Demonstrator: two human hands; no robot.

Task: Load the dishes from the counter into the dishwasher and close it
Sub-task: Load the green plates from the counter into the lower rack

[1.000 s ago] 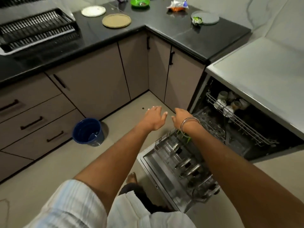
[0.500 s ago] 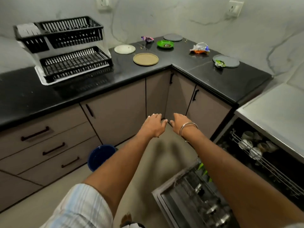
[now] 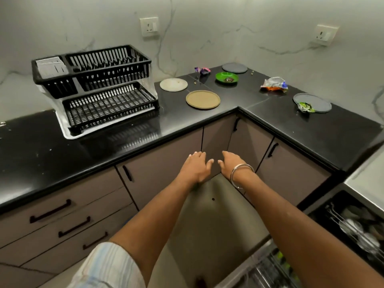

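Note:
On the black L-shaped counter [image 3: 145,129] lie a tan plate [image 3: 202,99], a white plate [image 3: 173,84], a green bowl [image 3: 227,77] with scraps in it, a grey plate [image 3: 234,67] at the back corner and another grey plate [image 3: 312,102] with a green wrapper on it. The dishwasher [image 3: 353,223] stands open at the lower right, with cups in its upper rack. My left hand [image 3: 196,166] and my right hand [image 3: 231,163], a bangle on its wrist, hang side by side in front of the corner cabinets. Both are empty, fingers relaxed.
A black two-tier dish rack [image 3: 97,88] stands on the counter at the left. A crumpled foil packet [image 3: 274,84] and a purple wrapper [image 3: 202,70] lie near the dishes. Drawers and cabinet doors run below the counter. The dishwasher's lower rack [image 3: 270,271] sticks out over the floor.
The view has lifted from the dishwasher and floor up to the counter corner. Both hands stay outstretched and empty, now closer to the corner cabinets.

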